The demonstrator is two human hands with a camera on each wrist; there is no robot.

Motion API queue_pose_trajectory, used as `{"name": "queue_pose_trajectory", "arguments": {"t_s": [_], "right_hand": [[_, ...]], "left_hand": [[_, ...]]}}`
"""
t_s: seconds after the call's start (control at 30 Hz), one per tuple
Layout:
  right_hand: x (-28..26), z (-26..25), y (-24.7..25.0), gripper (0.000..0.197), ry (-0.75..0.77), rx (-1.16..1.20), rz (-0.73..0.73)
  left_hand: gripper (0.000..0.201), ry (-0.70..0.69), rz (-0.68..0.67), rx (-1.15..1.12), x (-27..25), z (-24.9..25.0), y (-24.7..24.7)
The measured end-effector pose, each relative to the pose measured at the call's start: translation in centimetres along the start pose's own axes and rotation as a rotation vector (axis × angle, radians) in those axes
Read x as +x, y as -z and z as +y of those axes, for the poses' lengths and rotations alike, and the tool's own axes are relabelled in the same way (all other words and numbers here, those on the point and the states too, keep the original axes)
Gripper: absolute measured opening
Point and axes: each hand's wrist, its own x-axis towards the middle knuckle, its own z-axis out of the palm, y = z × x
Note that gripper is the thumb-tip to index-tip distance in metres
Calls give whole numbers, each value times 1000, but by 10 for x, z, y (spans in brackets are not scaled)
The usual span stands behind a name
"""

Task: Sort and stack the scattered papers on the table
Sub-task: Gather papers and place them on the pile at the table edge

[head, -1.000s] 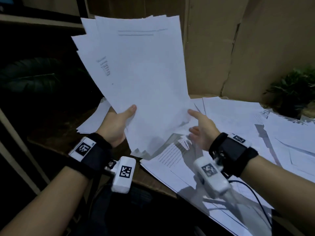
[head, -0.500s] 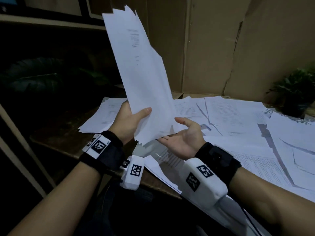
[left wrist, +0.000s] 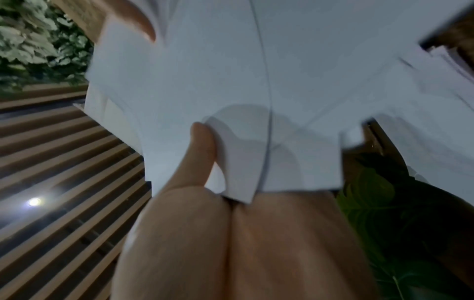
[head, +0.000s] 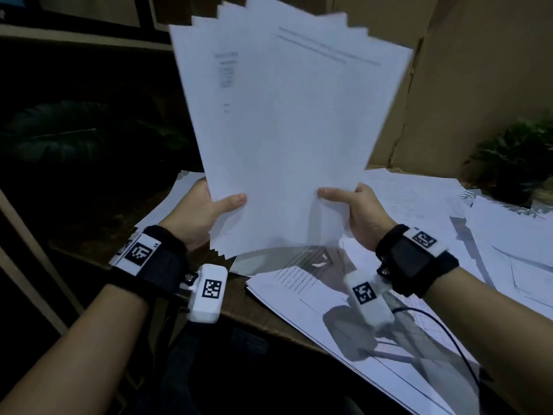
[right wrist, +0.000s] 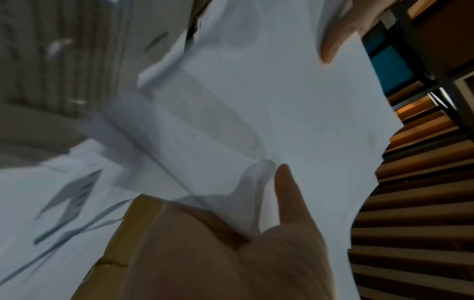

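Clearly you hold the sheaf (head: 287,130) upright above the table (head: 248,307), your left hand (head: 199,215) and right hand (head: 363,215) each pinching a bottom corner, thumbs in front, probably to square its fanned edges; loose papers (head: 419,205) lie scattered below.

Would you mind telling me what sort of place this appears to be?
Probably a dim office or storeroom: printed papers spread over a wooden table, cardboard panels behind it, and a small potted plant.

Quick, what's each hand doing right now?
Left hand: gripping the sheaf of papers at its lower left edge.
Right hand: gripping the same sheaf at its lower right edge.
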Motion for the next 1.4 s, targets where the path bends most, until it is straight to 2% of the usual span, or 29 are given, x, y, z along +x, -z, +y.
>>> {"name": "queue_pose_trajectory", "arguments": {"t_s": [0.07,0.13,0.17,0.27,0.33,0.47,0.57,0.73,0.8,0.9,1.03,1.1,1.2,1.3,1.37,1.4], "right_hand": [[5,-5,1,45,86,40,8],[8,-10,2,45,147,32,-8],[9,-12,2,45,179,20,-5],[12,-15,2,42,233,-8,32],[13,-16,3,42,237,-4,22],[13,-18,5,41,202,-74,-2],[12,-19,7,37,201,-54,-32],[15,-16,6,38,186,4,-41],[16,-13,7,39,166,-16,-65],[17,-6,9,37,70,-95,-138],[10,6,8,25,-92,-410,-241],[8,13,5,24,-118,-422,-280],[9,17,-5,23,-164,-336,-256],[10,20,-15,17,-223,-303,-259],[8,21,-22,23,-237,-334,-261],[7,21,-26,17,-248,-339,-258]], "left_hand": [[28,29,-14,23,0,-5,-4],[29,121,-24,-65,-3,-11,-7],[37,206,-56,-155,-5,-15,-8],[82,550,-251,-312,-12,-27,-8],[95,640,-320,-333,-15,-30,-8],[97,645,-291,-441,-16,-29,-8],[93,632,-268,-416,-16,-26,-5],[59,594,-158,-299,-17,-26,-6],[51,562,-95,-269,-17,-27,-6],[43,504,-21,-230,-17,-28,-2],[30,471,103,-215,-14,-29,8],[30,454,178,-246,-14,-32,13],[23,420,270,-334,-13,-38,18],[13,433,196,-331,-16,-39,9],[14,424,159,-323,-15,-41,4],[17,414,173,-336,-14,-42,3]]}}
